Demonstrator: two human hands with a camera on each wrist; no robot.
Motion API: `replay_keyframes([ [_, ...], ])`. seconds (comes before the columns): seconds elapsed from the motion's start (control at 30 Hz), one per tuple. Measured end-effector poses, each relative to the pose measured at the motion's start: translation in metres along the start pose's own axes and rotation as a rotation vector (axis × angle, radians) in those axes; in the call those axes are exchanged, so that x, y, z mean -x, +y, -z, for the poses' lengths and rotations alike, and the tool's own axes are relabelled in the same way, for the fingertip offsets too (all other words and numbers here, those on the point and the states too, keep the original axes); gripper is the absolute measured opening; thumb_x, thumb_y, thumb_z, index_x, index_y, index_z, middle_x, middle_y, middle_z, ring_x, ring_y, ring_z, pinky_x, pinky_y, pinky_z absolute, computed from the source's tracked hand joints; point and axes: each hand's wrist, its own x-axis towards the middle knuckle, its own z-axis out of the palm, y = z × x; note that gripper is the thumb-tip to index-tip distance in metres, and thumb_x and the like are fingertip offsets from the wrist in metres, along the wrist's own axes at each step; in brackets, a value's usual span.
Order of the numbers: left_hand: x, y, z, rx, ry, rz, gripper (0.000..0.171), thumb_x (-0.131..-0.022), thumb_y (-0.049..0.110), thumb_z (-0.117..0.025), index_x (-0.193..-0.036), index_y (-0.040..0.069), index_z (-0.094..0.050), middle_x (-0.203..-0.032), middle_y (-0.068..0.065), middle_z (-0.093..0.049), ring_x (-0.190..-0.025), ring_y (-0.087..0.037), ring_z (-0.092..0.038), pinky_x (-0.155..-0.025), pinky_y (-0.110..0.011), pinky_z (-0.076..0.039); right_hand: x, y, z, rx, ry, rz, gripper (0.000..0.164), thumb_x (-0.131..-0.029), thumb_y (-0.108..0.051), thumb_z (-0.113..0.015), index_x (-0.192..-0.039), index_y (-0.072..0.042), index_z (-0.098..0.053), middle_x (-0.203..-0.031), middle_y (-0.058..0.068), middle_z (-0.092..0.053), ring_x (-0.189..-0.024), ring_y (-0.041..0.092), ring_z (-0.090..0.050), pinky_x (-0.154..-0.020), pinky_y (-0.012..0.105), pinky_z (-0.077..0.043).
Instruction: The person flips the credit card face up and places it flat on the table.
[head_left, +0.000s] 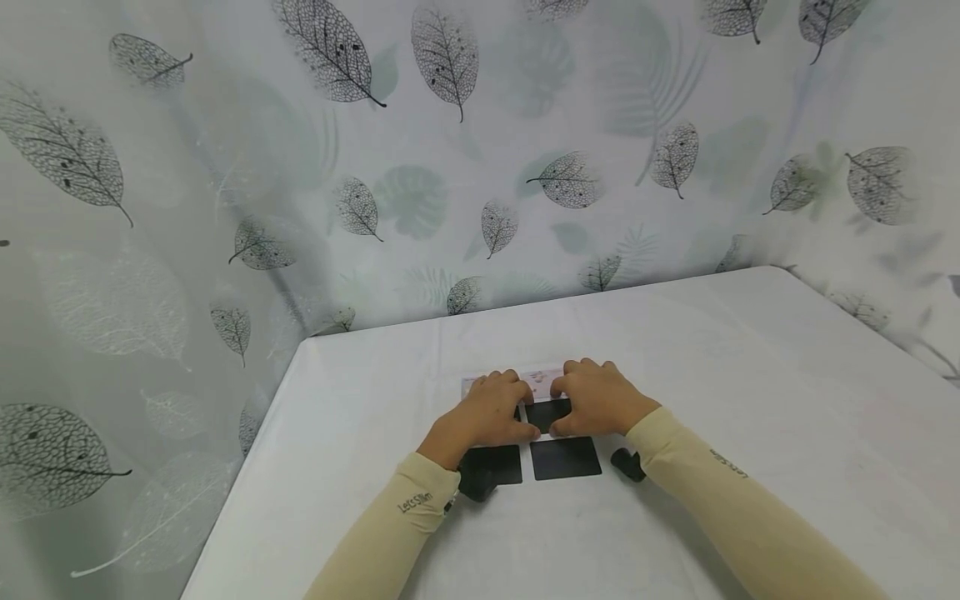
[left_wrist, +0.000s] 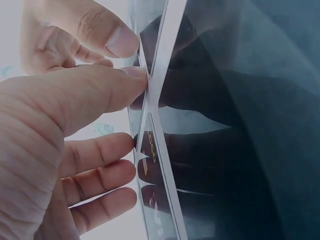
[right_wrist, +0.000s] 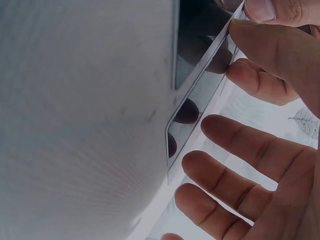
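Several glossy black cards lie in two rows on the white table. In the back row, both hands hold the right-hand black card [head_left: 547,412] by its edges. My left hand [head_left: 489,410] comes from the left, its thumb at the card's near edge. Opposite it, my right hand [head_left: 600,400] has its thumb and index finger at the card's edges. The right hand's other fingers [right_wrist: 227,185] spread loosely. In the left wrist view, the two thumb tips almost meet. Nearer lie a front-right card [head_left: 566,458] and a front-left card [head_left: 504,464]. My left hand partly covers another back-row card.
A pale pink printed strip [head_left: 542,383] lies behind the cards, partly covered by the hands. Small black devices sit at the left wrist [head_left: 477,483] and right wrist [head_left: 627,464]. A leaf-patterned curtain [head_left: 450,192] stands beyond the white table [head_left: 360,433].
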Motion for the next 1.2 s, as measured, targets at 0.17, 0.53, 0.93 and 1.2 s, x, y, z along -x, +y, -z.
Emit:
replay_keyframes([
  [0.17, -0.0007, -0.0007, -0.0018, 0.022, 0.009, 0.008, 0.046, -0.089, 0.047, -0.080, -0.121, 0.015, -0.070, -0.119, 0.000, -0.063, -0.108, -0.018, -0.055, -0.109, -0.044, -0.044, -0.0002, -0.0003, -0.0006, -0.014, -0.008, -0.012, 0.048, -0.076, -0.046, -0.086, -0.111, -0.015, -0.078, -0.094, 0.001, -0.061, -0.088, 0.020, -0.055, -0.077, 0.050, -0.048],
  [0.53, -0.0001, -0.0035, -0.0083, 0.053, 0.053, 0.012, 0.048, -0.089, 0.045, -0.081, -0.122, 0.014, -0.066, -0.123, 0.000, -0.061, -0.115, -0.019, -0.055, -0.116, -0.045, -0.038, -0.0002, 0.0034, -0.0027, -0.025, -0.008, -0.023, 0.048, -0.076, -0.048, -0.085, -0.111, -0.017, -0.078, -0.092, -0.001, -0.057, -0.086, 0.021, -0.054, -0.075, 0.049, -0.047],
  [0.93, 0.0037, -0.0020, -0.0075, 0.068, 0.080, 0.001, 0.048, -0.089, 0.044, -0.082, -0.121, 0.014, -0.063, -0.122, -0.001, -0.060, -0.115, -0.020, -0.055, -0.116, -0.047, -0.037, 0.0021, 0.0084, -0.0010, -0.098, -0.029, -0.078, 0.050, -0.076, -0.048, -0.085, -0.114, -0.017, -0.075, -0.094, 0.000, -0.061, -0.095, 0.024, -0.058, -0.085, 0.056, -0.048],
  [1.2, 0.0034, -0.0044, -0.0099, 0.075, 0.073, 0.015, 0.047, -0.089, 0.046, -0.081, -0.119, 0.015, -0.063, -0.123, 0.000, -0.060, -0.111, -0.018, -0.054, -0.113, -0.044, -0.039, 0.0008, 0.0093, 0.0026, -0.139, -0.039, -0.076, 0.053, -0.073, -0.039, -0.089, -0.120, -0.018, -0.075, -0.102, 0.001, -0.061, -0.097, 0.023, -0.059, -0.087, 0.058, -0.048],
])
